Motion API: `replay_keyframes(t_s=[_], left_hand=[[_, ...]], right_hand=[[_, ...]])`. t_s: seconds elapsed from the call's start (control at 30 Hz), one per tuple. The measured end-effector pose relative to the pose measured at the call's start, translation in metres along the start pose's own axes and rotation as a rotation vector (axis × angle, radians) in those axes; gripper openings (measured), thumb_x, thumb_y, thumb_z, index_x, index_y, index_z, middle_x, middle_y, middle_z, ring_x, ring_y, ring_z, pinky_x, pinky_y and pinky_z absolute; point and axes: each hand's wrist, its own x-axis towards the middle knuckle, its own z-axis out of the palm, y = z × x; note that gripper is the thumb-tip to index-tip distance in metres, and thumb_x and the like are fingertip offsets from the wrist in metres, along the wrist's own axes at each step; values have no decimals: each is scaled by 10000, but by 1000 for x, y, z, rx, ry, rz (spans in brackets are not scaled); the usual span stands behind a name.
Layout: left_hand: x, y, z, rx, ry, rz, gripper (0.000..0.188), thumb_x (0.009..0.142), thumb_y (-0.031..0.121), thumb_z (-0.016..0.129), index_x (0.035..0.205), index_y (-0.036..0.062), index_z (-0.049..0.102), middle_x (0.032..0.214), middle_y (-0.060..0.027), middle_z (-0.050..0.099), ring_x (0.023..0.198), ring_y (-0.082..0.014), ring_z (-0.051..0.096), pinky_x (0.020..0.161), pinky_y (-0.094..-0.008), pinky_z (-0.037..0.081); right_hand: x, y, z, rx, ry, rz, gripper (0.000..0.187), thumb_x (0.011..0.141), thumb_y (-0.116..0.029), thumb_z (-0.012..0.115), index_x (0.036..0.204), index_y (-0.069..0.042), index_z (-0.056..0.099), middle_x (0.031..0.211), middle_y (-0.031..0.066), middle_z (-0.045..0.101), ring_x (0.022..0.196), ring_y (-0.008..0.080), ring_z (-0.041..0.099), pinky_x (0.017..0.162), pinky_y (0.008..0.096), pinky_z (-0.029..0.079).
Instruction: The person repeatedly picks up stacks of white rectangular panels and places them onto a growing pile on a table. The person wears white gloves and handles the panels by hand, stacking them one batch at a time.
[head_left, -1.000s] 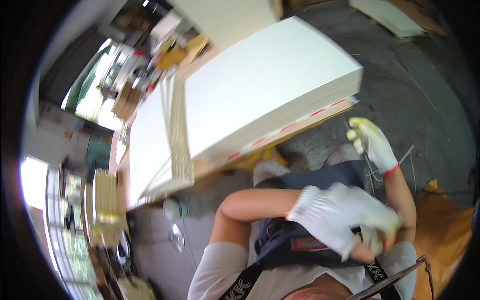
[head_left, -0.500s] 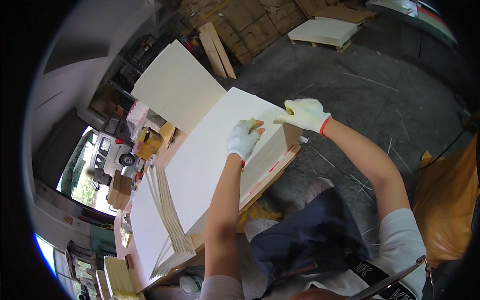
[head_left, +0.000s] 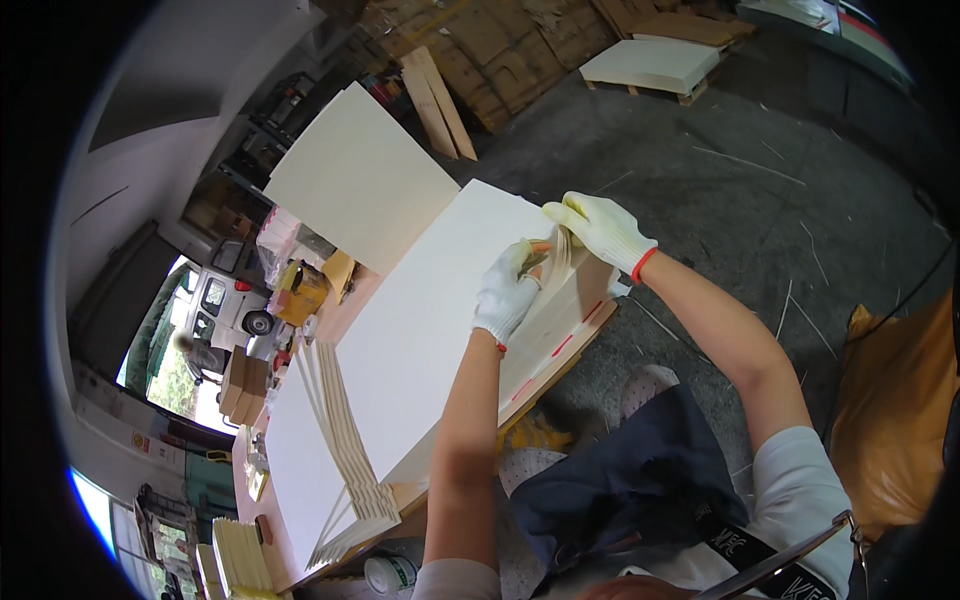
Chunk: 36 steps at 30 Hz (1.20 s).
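A tall stack of white sheets (head_left: 410, 340) lies before me, probably paper or thin board. At its near right corner several sheets are lifted and bent up, their edges (head_left: 563, 256) showing as a small fan. My right hand (head_left: 602, 230), in a white glove with a red cuff, is closed on that raised corner, thumb on top. My left hand (head_left: 506, 290), in a similar glove with bare fingertips, is closed at the same lifted edge, just left of the right hand. Its fingertips are partly hidden by the sheets.
A fanned pile of white sheets (head_left: 300, 440) lies left of the stack, and a large upright cream sheet (head_left: 360, 180) stands behind. A yellow box (head_left: 300, 290) sits on the table's far side. Thin strips litter the floor; an orange-brown cover (head_left: 890, 420) hangs at right.
The corner sheets have been lifted and bent up between my hands. My left hand has moved right toward the corner; my right hand has closed on the edge.
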Motion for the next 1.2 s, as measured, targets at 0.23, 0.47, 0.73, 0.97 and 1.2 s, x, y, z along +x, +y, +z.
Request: replay_keyframes(t_s=[0.23,0.47,0.73,0.97,1.2], left_hand=[[2,13,1,-109,-38,-93,349,920,113,702,1251,17,649,1226,-175,694,1193,-281,657,1035,-369,489],[3,5,2,-92,-37,-85,458,871,125,777,1289,15,624,1261,-184,684,1232,-293,640,1057,-366,478],[-2,22,5,-81,134,-29,403,936,117,686,1334,112,628,1222,-166,695,1099,-263,669,972,-351,503],[-3,30,3,152,-22,-132,385,888,183,761,1258,131,671,937,-111,693,836,-207,640,800,-321,519],[-2,19,2,64,3,-108,398,871,156,777,1250,110,666,907,-64,657,821,-151,590,783,-303,498]], right_hand=[[-6,20,12,53,143,-48,509,1035,-536,419,926,-73,601,857,200,655,850,406,633,744,486,453],[-7,27,22,85,205,-107,487,1059,-500,390,923,-73,578,792,197,623,795,413,622,705,484,445],[-10,29,20,44,197,-121,460,1056,-505,406,980,-86,582,830,193,652,812,403,639,712,475,459],[-9,32,21,17,189,-122,425,1060,-481,418,997,-95,585,850,178,667,823,393,649,712,474,471],[-10,27,19,-4,180,-102,415,1062,-472,417,988,-94,570,837,178,662,813,389,649,697,475,467]])
